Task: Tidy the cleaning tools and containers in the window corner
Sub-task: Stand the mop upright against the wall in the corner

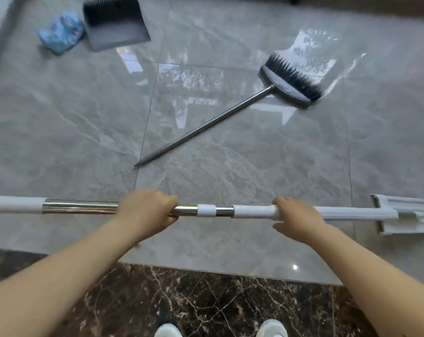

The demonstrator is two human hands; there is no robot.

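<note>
One white-and-chrome mop pole (pixel 84 207), horizontal

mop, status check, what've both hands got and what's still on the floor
Left hand and right hand both grip the mop pole, held level. Broom, dustpan, blue bag still lying on the floor.

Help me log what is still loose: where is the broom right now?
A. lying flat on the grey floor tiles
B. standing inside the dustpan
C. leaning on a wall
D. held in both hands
A: the broom lies flat on the floor tiles, untouched, while both hands hold the mop pole.
</note>
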